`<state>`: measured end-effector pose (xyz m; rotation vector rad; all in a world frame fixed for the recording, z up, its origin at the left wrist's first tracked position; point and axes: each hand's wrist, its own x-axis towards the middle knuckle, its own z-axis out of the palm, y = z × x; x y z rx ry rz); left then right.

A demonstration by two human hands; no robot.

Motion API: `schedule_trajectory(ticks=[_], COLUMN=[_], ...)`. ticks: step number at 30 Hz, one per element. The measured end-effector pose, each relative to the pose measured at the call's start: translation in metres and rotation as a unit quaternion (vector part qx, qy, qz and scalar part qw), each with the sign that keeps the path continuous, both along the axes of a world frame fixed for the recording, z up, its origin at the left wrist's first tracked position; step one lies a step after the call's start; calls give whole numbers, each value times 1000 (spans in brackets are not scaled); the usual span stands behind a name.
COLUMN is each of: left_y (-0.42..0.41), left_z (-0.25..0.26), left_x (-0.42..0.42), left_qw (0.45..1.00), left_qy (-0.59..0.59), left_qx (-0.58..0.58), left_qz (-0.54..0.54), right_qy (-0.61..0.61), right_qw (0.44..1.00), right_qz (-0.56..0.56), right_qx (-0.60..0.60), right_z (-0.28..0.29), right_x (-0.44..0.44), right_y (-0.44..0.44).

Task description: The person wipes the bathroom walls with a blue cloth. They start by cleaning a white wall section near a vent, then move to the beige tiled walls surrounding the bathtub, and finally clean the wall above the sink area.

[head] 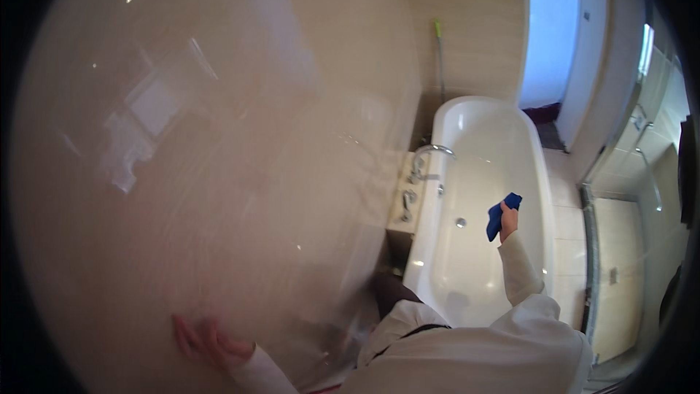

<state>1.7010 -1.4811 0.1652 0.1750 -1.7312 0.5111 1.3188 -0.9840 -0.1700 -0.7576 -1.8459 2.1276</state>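
A folded blue cloth is gripped in my right hand, which is over the inside of a white bathtub. The metal drain lies to the left of the cloth. My left hand rests against the glossy beige wall at the lower left, fingers somewhat spread and holding nothing. Both my arms are in light long sleeves. A curved chrome spout reaches over the tub's left rim, with chrome tap handles beside it on a ledge.
A stick with a yellow-green end leans on the far wall behind the tub. Along the right runs a tiled floor, then a shower area with a chrome rail. A dark red item lies by the bright window or doorway.
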Motion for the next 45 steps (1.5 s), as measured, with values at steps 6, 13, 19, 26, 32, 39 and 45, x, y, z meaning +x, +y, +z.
schedule_trajectory(ticks=[6, 13, 19, 26, 32, 39, 45], left_y=[23, 76, 78, 71, 77, 82, 78], left_z=[3, 25, 33, -19, -21, -13, -25], left_x=[-105, -322, -418, -430, -410, -306, -103], left_qw=[976, 909, 898, 889, 889, 924, 983], left_qy=[39, -296, -315, -332, -310, -220, -71], left_qx=[-207, 166, 132, 195, 220, 226, 157], left_qz=[-55, -242, -279, -247, -254, -216, -58], right_qy=[18, 251, 567, 453, -66, -181, 163], right_qw=[998, 949, 811, 889, 992, 976, 965], right_qz=[62, 130, 112, 56, 106, 110, 108], right_qx=[26, -138, 93, 50, 5, -51, -178], right_z=[-42, 235, 451, 285, 7, -40, 132], right_x=[-181, -355, -436, -549, -451, -183, -100], right_y=[-134, -329, -375, -374, -377, -421, -432])
